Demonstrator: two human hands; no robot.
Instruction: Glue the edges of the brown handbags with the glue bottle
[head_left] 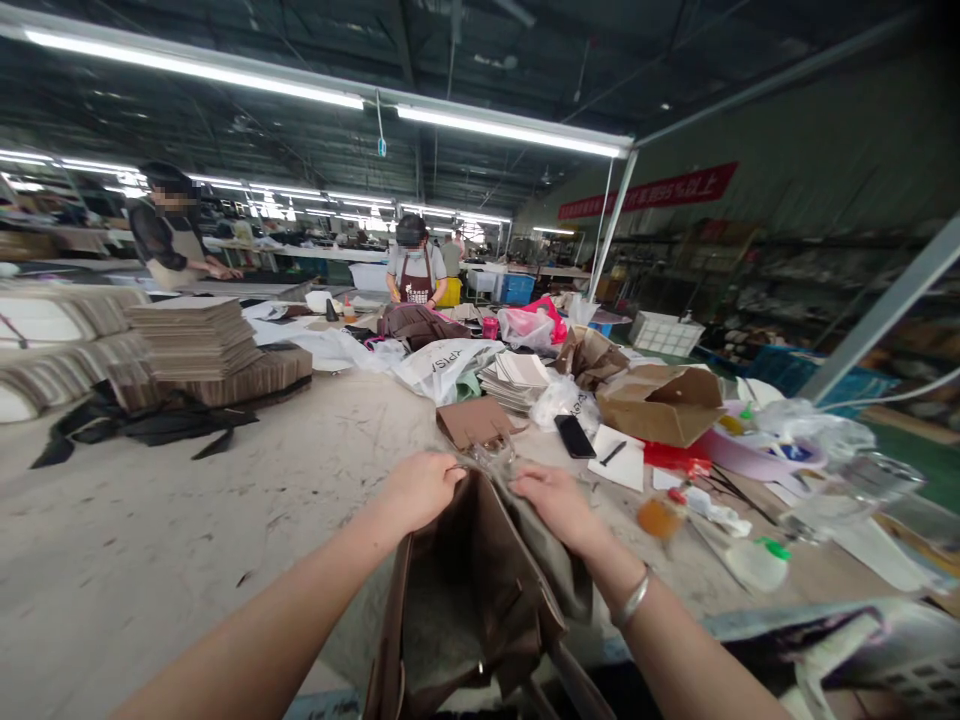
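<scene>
A brown handbag (525,590) stands open at the table's near edge, its mouth towards me and its grey-brown inside showing. My left hand (426,490) is closed on the far left end of the bag's rim, fingertips pinched together. Across from it, my right hand (559,505) grips the grey lining cloth along the far right side of the rim; a silver bangle circles that wrist. Just beyond both hands lies a flat brown leather piece (474,422). Clear plastic (495,452) shows between the hands, somewhat blurred.
Stacked panels (191,340) and black straps (150,420) lie at the left. To the right are a phone (574,437), a pen on paper (613,453), an orange bottle (660,512), a green-capped bottle (757,562) and a cardboard box (660,403). Two co-workers stand beyond.
</scene>
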